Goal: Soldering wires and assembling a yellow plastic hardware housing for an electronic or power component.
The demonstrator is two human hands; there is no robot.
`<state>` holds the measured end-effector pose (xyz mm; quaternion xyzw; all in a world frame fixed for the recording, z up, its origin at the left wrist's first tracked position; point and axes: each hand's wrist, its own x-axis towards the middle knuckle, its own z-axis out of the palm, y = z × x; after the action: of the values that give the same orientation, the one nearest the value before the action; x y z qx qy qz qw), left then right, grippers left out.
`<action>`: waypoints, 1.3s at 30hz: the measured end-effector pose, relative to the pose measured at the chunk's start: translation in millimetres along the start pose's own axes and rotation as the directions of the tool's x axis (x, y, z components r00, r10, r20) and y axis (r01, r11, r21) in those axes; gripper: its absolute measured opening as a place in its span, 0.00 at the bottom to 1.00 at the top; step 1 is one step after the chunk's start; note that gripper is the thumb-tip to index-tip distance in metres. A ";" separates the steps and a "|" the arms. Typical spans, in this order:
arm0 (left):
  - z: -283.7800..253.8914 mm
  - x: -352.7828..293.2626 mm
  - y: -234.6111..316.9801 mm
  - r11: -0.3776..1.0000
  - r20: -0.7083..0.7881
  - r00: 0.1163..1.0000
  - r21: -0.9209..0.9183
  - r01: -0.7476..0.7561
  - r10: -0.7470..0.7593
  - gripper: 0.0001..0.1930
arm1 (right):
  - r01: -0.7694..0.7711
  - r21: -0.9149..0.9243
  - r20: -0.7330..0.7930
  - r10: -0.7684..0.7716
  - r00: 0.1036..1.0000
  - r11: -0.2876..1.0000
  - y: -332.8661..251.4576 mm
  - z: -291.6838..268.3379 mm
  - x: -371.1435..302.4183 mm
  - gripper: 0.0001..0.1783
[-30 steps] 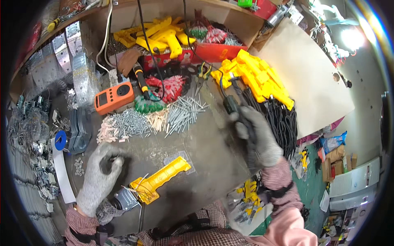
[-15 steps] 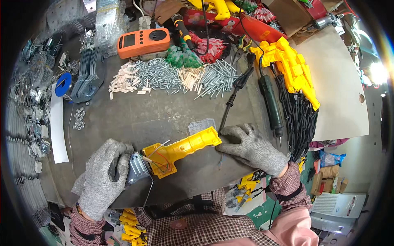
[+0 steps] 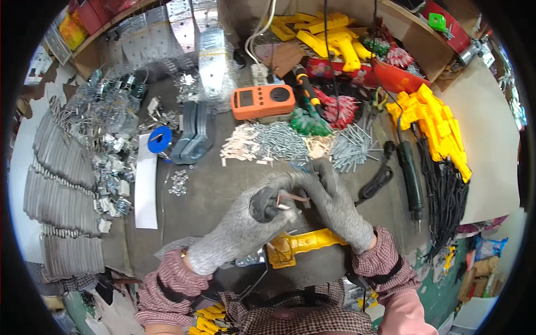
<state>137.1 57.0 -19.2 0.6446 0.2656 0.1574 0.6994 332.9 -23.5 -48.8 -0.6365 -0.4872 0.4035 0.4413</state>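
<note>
My gloved left hand (image 3: 240, 218) and gloved right hand (image 3: 338, 204) meet over the middle of the bench, somewhat blurred. Closed left fingers pinch thin brownish and white wires (image 3: 293, 197). The right fingers press together against the left ones; what they grip is hidden. Below them lies a yellow plastic handle shell (image 3: 307, 244), hollow side up, its right end partly covered by my right wrist. A clear plastic part with a bent metal hook (image 3: 254, 279) sits at its left end. To the right, a black power cord (image 3: 378, 181) runs down toward my right hand.
Behind the hands lie piles of screws (image 3: 282, 140), pale small sleeves (image 3: 240, 142) and an orange meter (image 3: 263, 101). An electric screwdriver (image 3: 410, 184) stands right, beside yellow shells (image 3: 432, 125) and black cords (image 3: 446, 209). Nuts (image 3: 178, 182) and a blue spool (image 3: 160, 139) are left.
Both hands have left the yellow shell's two ends and come together above it, with thin wires now between the fingers. The black cord has shifted. The whole view has swung left.
</note>
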 end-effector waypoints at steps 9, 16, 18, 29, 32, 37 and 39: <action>-21.3 11.8 -11.4 0.918 -0.564 0.817 -0.255 -0.304 0.115 0.07 | -0.163 0.413 0.105 0.131 0.986 0.896 -3.4 -4.5 2.4 0.10; 2.5 -10.4 2.0 0.969 0.068 0.970 0.066 -0.238 0.234 0.13 | -0.102 0.533 -0.009 0.126 0.992 0.840 1.8 -0.7 3.6 0.06; 52.3 -44.0 22.1 0.460 0.504 0.780 0.630 -0.626 0.371 0.24 | -0.161 0.539 0.043 0.164 0.986 0.827 -13.5 -3.1 3.8 0.07; 4.6 -6.7 19.6 0.991 -0.282 0.951 -0.072 0.111 -0.127 0.08 | -0.063 0.387 0.192 -0.014 0.981 0.920 -2.8 -9.9 -9.0 0.09; 2.0 -9.0 11.8 0.968 -0.263 0.956 -0.241 0.064 -0.129 0.10 | -0.123 0.445 0.218 0.026 0.976 0.887 -8.4 -8.6 -13.1 0.11; -2.0 -12.4 8.3 0.956 -0.234 0.966 -0.292 0.033 -0.105 0.13 | -0.196 0.445 0.258 0.084 0.963 0.874 -10.8 -9.4 -14.7 0.12; -4.1 -13.9 4.9 0.954 -0.235 0.967 -0.300 0.025 -0.099 0.13 | -0.236 0.459 0.282 0.112 0.953 0.857 -10.9 -9.3 -13.8 0.12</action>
<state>124.2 53.1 -12.1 0.5000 0.3445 0.2523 0.7534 336.0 -37.1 -34.6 -0.4916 -0.3604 0.6270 0.4852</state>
